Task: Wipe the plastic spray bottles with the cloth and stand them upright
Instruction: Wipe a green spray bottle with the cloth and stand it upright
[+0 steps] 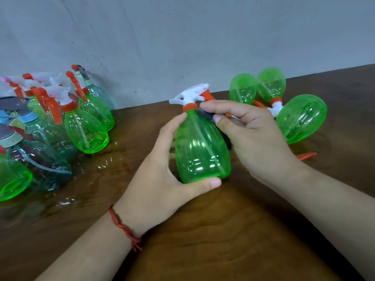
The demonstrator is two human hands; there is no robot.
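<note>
A green plastic spray bottle [200, 151] with a white trigger head and orange collar stands in the middle of the brown table [203, 230]. My left hand [162, 165] grips its body from the left, thumb at the base. My right hand [249, 134] pinches a small dark cloth [205, 113] against the bottle's neck. Three more green bottles lie on their sides at the back right [300, 118]. At the left, several green and bluish bottles [85, 124] stand upright in a cluster.
A grey wall [182, 37] runs along the table's far edge. An orange piece [306, 156] lies on the table beyond my right wrist. A red string bracelet circles my left wrist.
</note>
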